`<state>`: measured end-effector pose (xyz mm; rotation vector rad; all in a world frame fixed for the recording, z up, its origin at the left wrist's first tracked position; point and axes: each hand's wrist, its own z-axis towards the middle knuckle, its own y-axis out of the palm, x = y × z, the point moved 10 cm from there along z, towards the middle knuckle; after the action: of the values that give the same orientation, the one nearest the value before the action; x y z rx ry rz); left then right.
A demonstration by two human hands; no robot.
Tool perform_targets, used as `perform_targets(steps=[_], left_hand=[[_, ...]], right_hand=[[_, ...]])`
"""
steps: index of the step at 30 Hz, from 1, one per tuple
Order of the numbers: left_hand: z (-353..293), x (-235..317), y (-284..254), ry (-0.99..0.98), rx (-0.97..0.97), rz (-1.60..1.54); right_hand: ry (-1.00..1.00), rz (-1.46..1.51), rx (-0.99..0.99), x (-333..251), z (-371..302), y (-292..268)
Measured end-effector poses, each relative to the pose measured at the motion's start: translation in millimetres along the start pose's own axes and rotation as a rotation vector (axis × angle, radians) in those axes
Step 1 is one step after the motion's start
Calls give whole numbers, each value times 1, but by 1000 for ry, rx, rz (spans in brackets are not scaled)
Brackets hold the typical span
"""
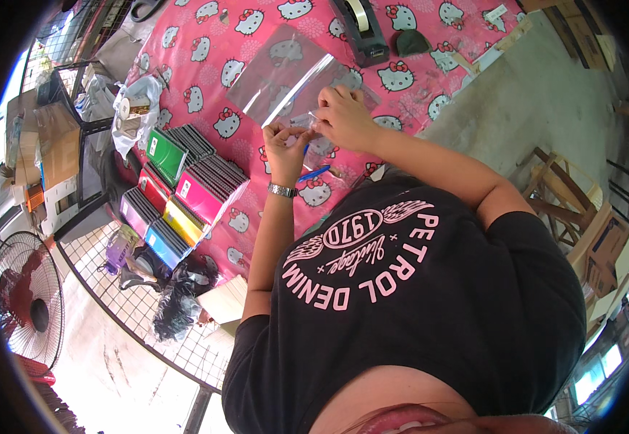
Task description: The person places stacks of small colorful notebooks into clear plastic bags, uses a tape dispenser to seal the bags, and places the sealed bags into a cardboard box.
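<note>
A clear plastic bag (264, 76) lies flat on a table under a pink cloth printed with white cat faces, and light glares along it. At the bag's near edge, my left hand (285, 150) is closed, thumb and fingers pinched on the plastic. Right beside it, my right hand (348, 121) is closed too, its bent fingertips gripping the same edge. Exactly how the plastic sits between the fingertips is hard to make out. A slim blue object (314, 173), partly hidden, rests on the cloth just below my left hand.
Stacks of coloured spiral notebooks (184, 188) stand at the table's left side, near a white plastic bag (135, 116). Toward the back are a black tape dispenser (365, 36) and a dark rounded object (410, 43). A fan (29, 300) stands at far left, cardboard boxes (607, 249) at right.
</note>
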<state>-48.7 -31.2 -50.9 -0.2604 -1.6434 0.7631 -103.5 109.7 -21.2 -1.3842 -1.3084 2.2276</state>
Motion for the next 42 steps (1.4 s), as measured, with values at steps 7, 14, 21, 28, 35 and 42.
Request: perform_targets(steps=[7,14,21,28,35,42], left_hand=[[10,36,-6,80,-42,529],[25,30,6,55,-192,389],[28,11,21,0,-306,-92],[16,-25,24,-96,-198,-378],[9,-26,20,-78,-164,-302],[-8,23,12,149,81,22]], right_hand=[[377,432,256,130,44,-61],[721,821,327,217,6,-30],[850,1624,-61,214,-50,60],[11,617,-944,25,60,67],[21,181,-1136,68,63,128],[-125,559,-292,50,-15,58]])
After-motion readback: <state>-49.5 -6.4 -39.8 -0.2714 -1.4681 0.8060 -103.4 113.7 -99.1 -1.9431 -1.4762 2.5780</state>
